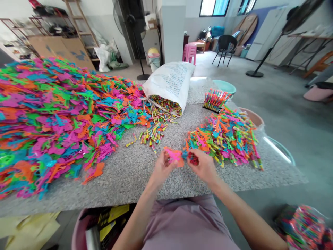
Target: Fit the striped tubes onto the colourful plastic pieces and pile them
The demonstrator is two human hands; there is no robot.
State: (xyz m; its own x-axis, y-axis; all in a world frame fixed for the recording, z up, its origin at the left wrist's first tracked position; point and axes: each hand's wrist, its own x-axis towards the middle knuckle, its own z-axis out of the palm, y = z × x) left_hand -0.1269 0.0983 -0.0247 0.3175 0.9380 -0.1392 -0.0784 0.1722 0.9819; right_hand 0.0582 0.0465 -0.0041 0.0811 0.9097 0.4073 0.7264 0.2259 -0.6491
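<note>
My left hand is closed around flat pink and orange plastic pieces, held low over the granite table. Close beside it, my right hand curls round a bunch of small printed tubes, their reddish ends showing. A blue plastic bit shows between the two hands; which hand grips it I cannot tell. Just beyond my right hand lies a pile of printed tubes with coloured plastic pieces on them. Loose printed tubes lie beyond my left hand, spilling from a white woven sack.
A large heap of pink, orange, green and blue plastic pieces covers the left of the granite table. Tubes stand upright in a black rack at the back right. Basins stand beyond the right edge; a pink tub sits below.
</note>
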